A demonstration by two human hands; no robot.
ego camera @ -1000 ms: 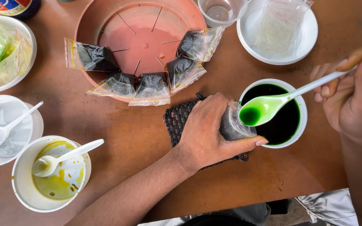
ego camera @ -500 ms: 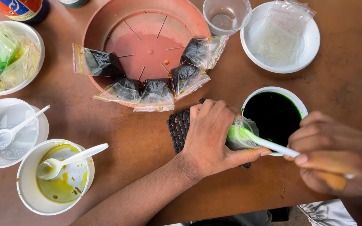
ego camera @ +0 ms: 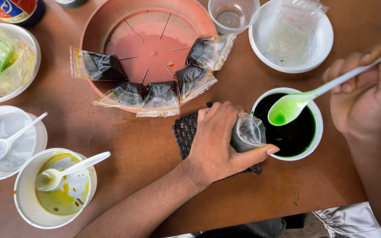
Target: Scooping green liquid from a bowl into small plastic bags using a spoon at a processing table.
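Head view, left to right: a white bowl [ego camera: 23,83] holding clear plastic bags with green filling is sitting at the far left of the brown counter [ego camera: 128,145], and below it a white bowl with a plain white plastic spoon [ego camera: 5,143] is resting beside a white cup smeared with yellow-brown sauce [ego camera: 54,189], which is carrying its own spoon. Further along, a round reddish-brown plastic tray [ego camera: 151,39] is bearing five small clear bags of dark liquid [ego camera: 159,94] along its near rim.

In the middle, the left hand [ego camera: 219,141] is clasping a small clear plastic bag [ego camera: 248,132], with the thumb stretching along the bag's underside; the bag is standing on a dark woven mat [ego camera: 186,134] (mostly covered by the hand) and is touching a white bowl of dark green liquid [ego camera: 292,125].

Over that bowl, the right hand [ego camera: 371,99] is gripping the handle of a white plastic spoon [ego camera: 289,108] whose scoop, filmed with bright green liquid, is hanging above the dark surface. Beyond, a clear plastic cup [ego camera: 233,15] and a white plate with an empty clear bag [ego camera: 292,35] are sitting at the far edge.
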